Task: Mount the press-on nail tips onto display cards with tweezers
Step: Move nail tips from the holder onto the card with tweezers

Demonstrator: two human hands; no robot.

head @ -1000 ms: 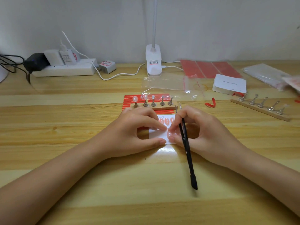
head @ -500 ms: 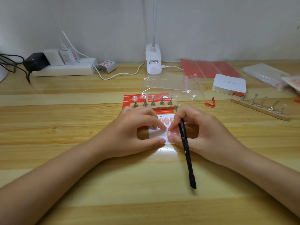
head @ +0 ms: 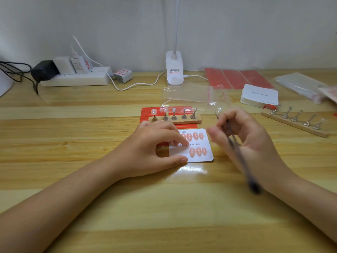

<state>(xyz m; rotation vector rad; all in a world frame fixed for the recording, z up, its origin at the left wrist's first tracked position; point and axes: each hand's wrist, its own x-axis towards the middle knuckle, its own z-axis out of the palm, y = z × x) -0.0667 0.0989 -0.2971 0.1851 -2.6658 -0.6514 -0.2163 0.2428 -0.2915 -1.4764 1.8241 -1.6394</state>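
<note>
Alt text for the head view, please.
A left hand holds down a white display card bearing pink nail tips on a wooden table, while the blurred right hand grips dark tweezers beside it.

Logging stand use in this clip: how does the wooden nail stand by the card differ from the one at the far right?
The near stand sits just behind the display card, square to the desk edge; the far stand lies off to the right, angled.
The near stand carries pale nail tips on its two leftmost holders; the far stand's holders look bare, though they are small.
The near stand rests on red strips; the far stand on bare wood.
Both are wooden bars with five metal holders.
</note>
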